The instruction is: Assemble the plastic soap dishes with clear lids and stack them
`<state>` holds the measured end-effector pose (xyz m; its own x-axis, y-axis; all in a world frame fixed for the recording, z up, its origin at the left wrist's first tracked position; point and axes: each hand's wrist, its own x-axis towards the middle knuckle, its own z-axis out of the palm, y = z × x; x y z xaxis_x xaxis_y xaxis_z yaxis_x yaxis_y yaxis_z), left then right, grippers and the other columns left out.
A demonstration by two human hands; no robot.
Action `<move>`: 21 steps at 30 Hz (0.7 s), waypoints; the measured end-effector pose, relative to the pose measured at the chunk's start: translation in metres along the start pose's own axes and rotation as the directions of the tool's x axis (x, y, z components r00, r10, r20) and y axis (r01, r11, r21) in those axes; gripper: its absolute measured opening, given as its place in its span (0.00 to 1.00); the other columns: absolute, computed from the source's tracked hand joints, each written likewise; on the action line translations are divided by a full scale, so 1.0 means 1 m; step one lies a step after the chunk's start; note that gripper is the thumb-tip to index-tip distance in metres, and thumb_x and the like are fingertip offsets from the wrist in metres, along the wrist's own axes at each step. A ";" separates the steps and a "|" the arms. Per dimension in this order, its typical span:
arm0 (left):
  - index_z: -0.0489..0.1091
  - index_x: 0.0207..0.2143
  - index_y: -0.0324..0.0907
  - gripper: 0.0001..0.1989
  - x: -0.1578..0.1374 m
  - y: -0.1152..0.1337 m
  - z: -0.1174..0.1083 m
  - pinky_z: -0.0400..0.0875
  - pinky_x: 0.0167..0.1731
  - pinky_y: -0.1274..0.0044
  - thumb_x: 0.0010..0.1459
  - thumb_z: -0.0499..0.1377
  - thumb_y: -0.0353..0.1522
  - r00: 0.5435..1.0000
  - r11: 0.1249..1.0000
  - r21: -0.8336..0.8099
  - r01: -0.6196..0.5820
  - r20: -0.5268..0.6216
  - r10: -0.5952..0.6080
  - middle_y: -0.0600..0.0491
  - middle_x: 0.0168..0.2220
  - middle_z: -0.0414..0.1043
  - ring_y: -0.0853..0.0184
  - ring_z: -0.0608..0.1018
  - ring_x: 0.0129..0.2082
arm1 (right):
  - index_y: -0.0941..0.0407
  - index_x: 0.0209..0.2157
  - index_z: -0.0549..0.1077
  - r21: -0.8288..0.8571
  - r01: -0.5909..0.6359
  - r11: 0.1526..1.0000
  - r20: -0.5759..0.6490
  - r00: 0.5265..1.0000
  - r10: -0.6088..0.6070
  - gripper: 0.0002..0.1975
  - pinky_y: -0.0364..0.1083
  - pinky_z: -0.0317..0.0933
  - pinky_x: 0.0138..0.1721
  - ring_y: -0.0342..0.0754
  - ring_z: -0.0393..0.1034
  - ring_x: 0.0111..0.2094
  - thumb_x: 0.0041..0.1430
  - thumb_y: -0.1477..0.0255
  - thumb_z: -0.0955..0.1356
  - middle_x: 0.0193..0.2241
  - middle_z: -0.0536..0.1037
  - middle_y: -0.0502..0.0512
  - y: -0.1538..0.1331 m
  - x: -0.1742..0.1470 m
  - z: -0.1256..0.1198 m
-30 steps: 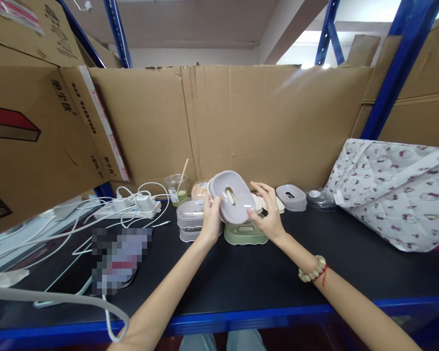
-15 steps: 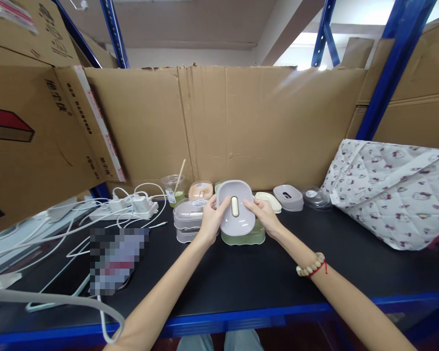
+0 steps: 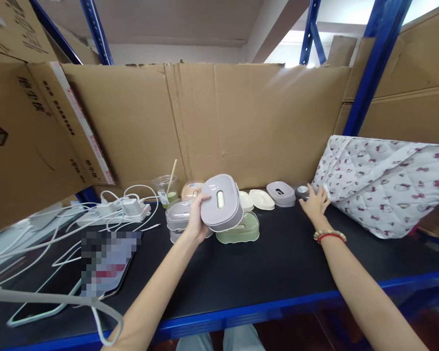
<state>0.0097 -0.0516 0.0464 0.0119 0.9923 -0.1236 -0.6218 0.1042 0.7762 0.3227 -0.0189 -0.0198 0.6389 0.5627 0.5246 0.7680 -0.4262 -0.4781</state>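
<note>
My left hand grips a grey-purple soap dish from its left side, holding it tilted above the table. A cream oblong piece shows in the slot at its centre. Far to the right, my right hand reaches over a clear plastic lid with its fingers spread; its fingertips partly hide the lid, and I cannot tell whether they touch it. Below the held dish stands a green soap dish with a clear cover. Stacked grey-purple covered dishes stand left of it, partly behind my left hand.
At the back are another grey-purple dish, a cream dish, a peach covered dish and a plastic cup with a straw. Cables, a power strip and a phone lie left; a quilted bag leans right.
My right hand has let go of the soap dish and moved right to the clear lid. The dish, in my left hand, now sits on a deeper base and is turned slightly.
</note>
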 end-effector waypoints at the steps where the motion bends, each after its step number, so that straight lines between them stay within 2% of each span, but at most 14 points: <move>1: 0.69 0.29 0.38 0.08 0.000 0.000 -0.001 0.73 0.26 0.77 0.42 0.56 0.27 1.000 1.000 0.005 0.019 0.020 -0.019 0.55 0.22 0.72 0.66 0.77 0.25 | 0.59 0.55 0.63 0.020 -0.016 1.000 0.004 1.000 0.016 0.27 0.62 0.49 0.53 0.65 0.49 0.59 0.51 0.73 0.65 0.58 0.57 0.71 0.007 0.002 0.005; 3: 0.70 0.30 0.38 0.09 0.001 -0.001 -0.002 0.74 0.29 0.75 0.43 0.56 0.27 0.997 0.999 0.022 0.048 0.063 -0.050 0.54 0.23 0.73 0.64 0.78 0.27 | 0.58 0.54 0.64 0.063 -0.031 0.998 0.025 0.999 0.029 0.28 0.64 0.48 0.52 0.67 0.47 0.60 0.50 0.68 0.67 0.59 0.54 0.72 0.015 0.007 0.015; 6: 0.71 0.32 0.39 0.10 0.002 -0.004 -0.005 0.75 0.32 0.73 0.43 0.58 0.28 0.990 0.996 0.053 0.076 0.116 -0.082 0.53 0.24 0.75 0.62 0.79 0.30 | 0.58 0.49 0.68 0.129 -0.034 0.991 0.045 0.999 0.029 0.23 0.64 0.48 0.52 0.68 0.47 0.59 0.50 0.67 0.67 0.58 0.54 0.71 0.018 0.011 0.023; 10: 0.71 0.37 0.39 0.13 0.004 -0.010 -0.006 0.74 0.34 0.74 0.45 0.60 0.30 0.987 0.991 0.112 0.069 0.140 -0.084 0.53 0.26 0.76 0.63 0.79 0.31 | 0.59 0.44 0.72 0.266 -0.072 0.961 -0.011 0.997 0.077 0.19 0.66 0.47 0.51 0.70 0.49 0.56 0.51 0.65 0.66 0.53 0.58 0.71 0.015 0.013 0.019; 13: 0.69 0.41 0.40 0.17 0.007 -0.016 -0.007 0.74 0.35 0.76 0.46 0.62 0.32 0.987 0.984 0.167 -0.068 0.157 0.042 0.53 0.32 0.77 0.64 0.79 0.34 | 0.61 0.46 0.72 0.364 -0.069 0.929 -0.117 0.986 0.119 0.23 0.67 0.46 0.51 0.70 0.48 0.55 0.51 0.62 0.66 0.52 0.56 0.71 0.005 0.014 0.009; 15: 0.67 0.45 0.43 0.21 0.008 -0.020 -0.007 0.74 0.37 0.76 0.47 0.63 0.33 0.968 0.969 0.165 -0.184 0.202 0.149 0.52 0.39 0.77 0.65 0.78 0.38 | 0.60 0.49 0.71 0.435 0.007 0.900 -0.219 0.971 0.098 0.26 0.66 0.47 0.52 0.67 0.49 0.55 0.50 0.60 0.66 0.50 0.56 0.70 -0.008 0.011 0.000; 18: 0.60 0.52 0.47 0.27 0.010 -0.025 -0.007 0.74 0.38 0.76 0.49 0.64 0.36 0.943 0.960 0.120 -0.254 0.252 0.218 0.50 0.48 0.73 0.65 0.77 0.42 | 0.58 0.50 0.70 0.565 0.170 0.808 -0.335 0.942 0.036 0.29 0.63 0.51 0.52 0.61 0.55 0.51 0.50 0.55 0.66 0.44 0.60 0.64 -0.040 -0.002 -0.010; 21: 0.53 0.56 0.49 0.33 0.010 -0.027 -0.007 0.74 0.40 0.74 0.50 0.64 0.37 0.946 0.962 0.115 -0.246 0.245 0.213 0.48 0.53 0.69 0.64 0.76 0.45 | 0.53 0.49 0.71 0.728 0.282 0.624 -0.307 0.949 -0.071 0.28 0.59 0.58 0.49 0.54 0.62 0.43 0.51 0.52 0.64 0.37 0.62 0.56 -0.079 -0.031 -0.014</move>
<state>0.0214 -0.0446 0.0196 0.0706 0.9774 0.1994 -0.5111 -0.1362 0.8487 0.2428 -0.0125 0.0120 0.5661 0.3465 0.7480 0.6266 0.4088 -0.6635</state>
